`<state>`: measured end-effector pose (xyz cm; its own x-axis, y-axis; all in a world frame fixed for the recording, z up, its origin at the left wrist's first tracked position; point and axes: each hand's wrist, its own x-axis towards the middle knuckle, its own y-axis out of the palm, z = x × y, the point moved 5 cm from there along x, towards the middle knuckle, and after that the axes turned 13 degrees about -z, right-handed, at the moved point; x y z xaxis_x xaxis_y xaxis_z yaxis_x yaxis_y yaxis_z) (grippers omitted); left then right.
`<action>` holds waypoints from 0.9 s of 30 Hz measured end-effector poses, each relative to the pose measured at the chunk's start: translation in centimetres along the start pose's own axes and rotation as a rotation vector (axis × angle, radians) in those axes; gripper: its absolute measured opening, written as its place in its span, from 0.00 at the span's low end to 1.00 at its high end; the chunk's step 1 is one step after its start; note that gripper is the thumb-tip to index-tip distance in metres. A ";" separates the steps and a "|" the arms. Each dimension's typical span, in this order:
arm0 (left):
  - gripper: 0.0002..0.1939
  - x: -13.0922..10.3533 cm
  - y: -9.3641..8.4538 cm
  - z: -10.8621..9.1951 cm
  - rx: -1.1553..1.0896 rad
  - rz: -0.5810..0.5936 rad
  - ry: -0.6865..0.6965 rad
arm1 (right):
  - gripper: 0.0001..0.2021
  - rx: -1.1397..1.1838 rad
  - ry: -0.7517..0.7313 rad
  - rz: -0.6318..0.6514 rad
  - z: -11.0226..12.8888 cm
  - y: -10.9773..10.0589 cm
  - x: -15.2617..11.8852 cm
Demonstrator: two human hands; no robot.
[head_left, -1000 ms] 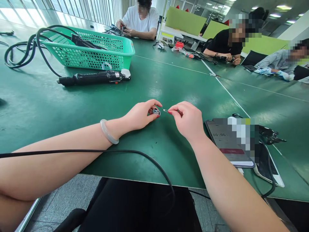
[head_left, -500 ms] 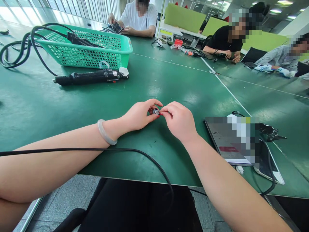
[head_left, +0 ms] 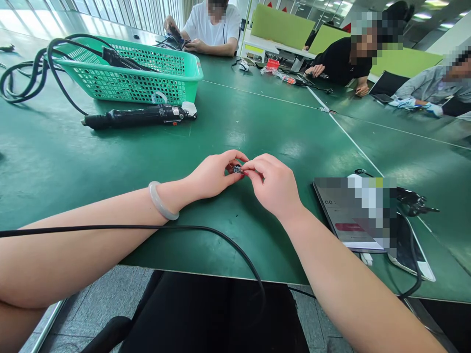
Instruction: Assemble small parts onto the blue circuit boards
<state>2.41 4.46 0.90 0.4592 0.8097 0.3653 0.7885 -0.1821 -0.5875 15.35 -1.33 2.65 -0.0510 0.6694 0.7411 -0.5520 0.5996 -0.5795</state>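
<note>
A small black-and-silver part point(head_left: 237, 169) sits between the fingers and thumb of my left hand point(head_left: 215, 172); it is too small to name. My right hand point(head_left: 275, 181) has its thumb and forefinger pinched together at the right end of that part. Whether a second tiny piece is between those fingertips, I cannot make out. Both hands meet just above the green table point(head_left: 206, 235), with fingertips nearly touching. A pale bangle point(head_left: 162, 202) circles my left wrist.
A black electric screwdriver point(head_left: 138, 116) lies before a green basket point(head_left: 132, 78) with a cable. To the right are a dark flat device point(head_left: 353, 215) and a phone point(head_left: 414, 250). A black cable point(head_left: 206, 229) crosses my left forearm. Several people sit across the table.
The small part has tilted slightly between my fingers, while both hands stay almost in place. Across the table, the co-worker in black has moved their hands apart.
</note>
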 end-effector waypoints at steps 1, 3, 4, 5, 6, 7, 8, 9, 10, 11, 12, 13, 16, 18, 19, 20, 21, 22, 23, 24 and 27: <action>0.17 0.0 0.0 0.0 -0.004 -0.003 -0.007 | 0.11 0.009 -0.006 0.002 0.1 0.0 0.0; 0.17 0.0 0.0 0.1 -0.010 -0.007 -0.014 | 0.12 0.021 -0.011 0.004 0.1 0.0 -0.1; 0.17 0.0 0.0 0.0 -0.013 -0.007 -0.015 | 0.12 0.023 -0.010 0.002 0.1 0.0 -0.1; 0.17 0.0 0.0 0.0 -0.015 -0.006 -0.013 | 0.12 0.024 -0.008 -0.003 0.0 0.0 -0.1; 0.17 0.0 0.0 0.0 -0.018 -0.005 -0.012 | 0.12 0.024 -0.006 -0.010 0.0 -0.1 -0.1; 0.17 0.0 0.0 0.0 -0.019 -0.004 -0.012 | 0.12 0.022 -0.002 -0.017 -0.1 -0.1 -0.1; 0.16 0.0 0.0 0.0 -0.021 -0.004 -0.013 | 0.12 0.019 0.006 -0.022 -0.2 -0.1 -0.1; 0.16 0.0 0.0 0.0 -0.022 -0.004 -0.015 | 0.12 0.017 0.017 -0.024 -0.2 -0.1 0.0; 0.16 0.0 0.0 0.1 -0.024 -0.004 -0.017 | 0.11 0.015 0.032 -0.026 -0.4 -0.2 0.0; 0.16 0.0 0.0 0.1 -0.026 -0.004 -0.018 | 0.10 0.014 0.048 -0.026 -0.5 -0.2 0.0; 0.16 0.0 0.0 0.1 -0.029 -0.003 -0.018 | 0.09 0.014 0.064 -0.025 -0.5 -0.2 0.0; 0.16 0.0 0.0 0.1 -0.030 -0.004 -0.016 | 0.08 0.014 0.078 -0.022 -0.6 -0.2 0.0; 0.17 0.0 0.1 0.1 -0.024 -0.005 -0.011 | 0.06 0.016 0.110 -0.008 -0.7 -0.1 0.1; 0.17 0.0 0.1 0.1 -0.016 -0.006 -0.012 | 0.06 0.015 0.126 0.006 -0.8 0.0 0.0; 0.17 0.0 0.1 0.1 -0.012 -0.005 -0.012 | 0.06 0.014 0.131 0.011 -0.8 0.1 0.0; 0.17 0.0 0.1 0.1 -0.008 -0.003 -0.010 | 0.07 0.012 0.134 0.015 -0.8 0.1 0.0; 0.18 0.0 0.1 0.0 -0.005 0.001 -0.008 | 0.07 0.010 0.136 0.019 -0.8 0.1 0.0; 0.18 0.0 0.1 -0.1 -0.001 0.006 -0.007 | 0.07 0.009 0.136 0.023 -0.8 0.2 0.0; 0.18 0.0 0.1 -0.1 0.001 0.010 -0.009 | 0.06 0.008 0.136 0.026 -0.8 0.2 0.0; 0.18 -0.1 0.1 -0.2 0.002 0.014 -0.011 | 0.06 0.007 0.134 0.029 -0.8 0.2 0.0; 0.19 -0.1 0.1 -0.2 0.003 0.021 -0.021 | 0.06 0.002 0.125 0.037 -0.8 0.2 0.0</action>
<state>2.51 4.24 0.99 0.4668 0.8172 0.3382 0.7777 -0.1973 -0.5969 15.90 -0.85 2.27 0.0326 0.7406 0.6711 -0.5532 0.5726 -0.6051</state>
